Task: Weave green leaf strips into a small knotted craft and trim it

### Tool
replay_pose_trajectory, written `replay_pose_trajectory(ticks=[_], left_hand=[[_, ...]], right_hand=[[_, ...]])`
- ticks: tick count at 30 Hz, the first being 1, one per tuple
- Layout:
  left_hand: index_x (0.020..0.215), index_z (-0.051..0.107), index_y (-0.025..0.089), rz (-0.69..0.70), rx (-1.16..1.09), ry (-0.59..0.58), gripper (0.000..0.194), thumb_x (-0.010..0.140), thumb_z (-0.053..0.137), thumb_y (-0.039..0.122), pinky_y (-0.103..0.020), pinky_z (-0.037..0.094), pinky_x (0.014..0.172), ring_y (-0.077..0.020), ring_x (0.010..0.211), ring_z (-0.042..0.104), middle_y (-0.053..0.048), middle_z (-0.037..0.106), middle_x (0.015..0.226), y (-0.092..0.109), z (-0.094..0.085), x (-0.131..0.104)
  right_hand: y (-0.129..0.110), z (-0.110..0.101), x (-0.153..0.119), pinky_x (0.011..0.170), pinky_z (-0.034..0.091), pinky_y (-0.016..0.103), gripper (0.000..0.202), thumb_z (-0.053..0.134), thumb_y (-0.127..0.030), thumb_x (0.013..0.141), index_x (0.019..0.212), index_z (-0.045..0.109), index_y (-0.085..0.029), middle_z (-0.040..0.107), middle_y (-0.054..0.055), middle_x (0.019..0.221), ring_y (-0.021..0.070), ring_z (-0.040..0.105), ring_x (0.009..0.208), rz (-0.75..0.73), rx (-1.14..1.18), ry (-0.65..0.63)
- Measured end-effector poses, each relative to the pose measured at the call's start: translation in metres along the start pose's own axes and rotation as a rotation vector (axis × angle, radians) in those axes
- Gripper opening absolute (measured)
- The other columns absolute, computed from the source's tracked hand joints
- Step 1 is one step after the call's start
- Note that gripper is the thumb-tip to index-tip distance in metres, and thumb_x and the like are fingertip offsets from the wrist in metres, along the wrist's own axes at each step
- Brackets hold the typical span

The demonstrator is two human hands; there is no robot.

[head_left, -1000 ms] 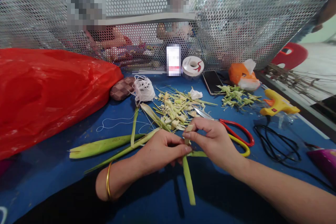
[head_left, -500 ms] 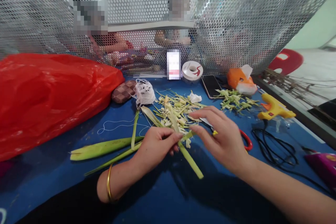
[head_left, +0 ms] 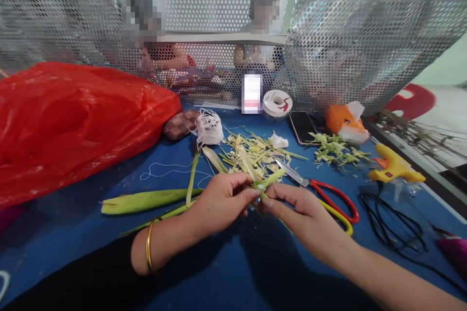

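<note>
Fingers of my left hand (head_left: 222, 202) pinch a folded green leaf strip (head_left: 273, 177) near the middle of the table. My right hand (head_left: 297, 206) is closed on the same strip from the right, its fingertips almost touching those of the left. Behind the hands lies a heap of pale green leaf scraps (head_left: 251, 148). Scissors (head_left: 333, 197) with one red and one yellow handle rest just beyond my right hand. To the left lie a long green husk (head_left: 142, 201) and a bundle of white string (head_left: 209, 128).
A red plastic bag (head_left: 83, 126) covers the left side. At the back stand a lit phone (head_left: 251, 92) and a ribbon spool (head_left: 277, 103). On the right is a yellow glue gun (head_left: 396, 164) with black cable. Two people sit behind the mesh.
My right hand has come down and closed on the strip beside the left; its fingers were apart before. The strip's long lower end has swung out of sight. The scissors are now uncovered.
</note>
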State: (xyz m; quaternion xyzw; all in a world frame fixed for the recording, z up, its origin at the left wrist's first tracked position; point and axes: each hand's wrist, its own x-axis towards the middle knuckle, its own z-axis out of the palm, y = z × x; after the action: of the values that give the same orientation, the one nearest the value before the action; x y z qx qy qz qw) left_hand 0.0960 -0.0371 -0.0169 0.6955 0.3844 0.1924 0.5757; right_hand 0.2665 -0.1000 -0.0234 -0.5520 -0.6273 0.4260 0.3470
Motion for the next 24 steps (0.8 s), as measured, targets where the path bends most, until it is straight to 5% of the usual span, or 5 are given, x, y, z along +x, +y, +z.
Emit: replay_pose_trajectory(ticks=[7,13,19,24], left_hand=[[0.071,0.049,0.020,0.187,0.499,0.113,0.023,0.093,0.042,0.024,-0.028,0.037,0.062,-0.0171,0.071,0.054,-0.002,0.059,0.074,-0.004,0.007,-0.007],[0.081,0.049,0.020,0.242,0.701,0.166,0.018,0.094,0.037,0.021,-0.032,0.041,0.069,-0.0206,0.080,0.057,-0.007,0.060,0.088,-0.005,0.011,-0.013],[0.084,0.053,0.019,0.255,0.707,0.176,0.020,0.094,0.036,0.021,-0.034,0.045,0.075,-0.0220,0.085,0.058,-0.009,0.060,0.092,-0.006,0.012,-0.014],[0.082,0.056,0.019,0.169,0.390,0.174,0.015,0.090,0.045,0.023,-0.033,0.046,0.072,-0.0196,0.079,0.060,-0.007,0.064,0.089,-0.004,0.008,-0.008]], right_hand=[[-0.002,0.006,-0.004,0.062,0.037,0.026,0.026,0.047,-0.028,0.093,0.069,0.050,-0.020,0.052,-0.001,0.069,0.0139,0.047,0.068,-0.032,-0.027,0.016],[0.001,0.009,-0.007,0.058,0.033,0.026,0.028,0.045,-0.026,0.094,0.066,0.042,-0.021,0.046,-0.003,0.066,0.0131,0.041,0.063,-0.087,-0.081,0.040],[0.000,0.012,-0.007,0.059,0.034,0.027,0.028,0.044,-0.025,0.094,0.066,0.040,-0.021,0.046,-0.002,0.067,0.0137,0.041,0.065,-0.105,-0.100,0.028],[0.000,0.007,-0.005,0.060,0.035,0.028,0.028,0.043,-0.029,0.094,0.068,0.045,-0.022,0.050,-0.001,0.068,0.0148,0.045,0.065,-0.047,-0.088,0.010]])
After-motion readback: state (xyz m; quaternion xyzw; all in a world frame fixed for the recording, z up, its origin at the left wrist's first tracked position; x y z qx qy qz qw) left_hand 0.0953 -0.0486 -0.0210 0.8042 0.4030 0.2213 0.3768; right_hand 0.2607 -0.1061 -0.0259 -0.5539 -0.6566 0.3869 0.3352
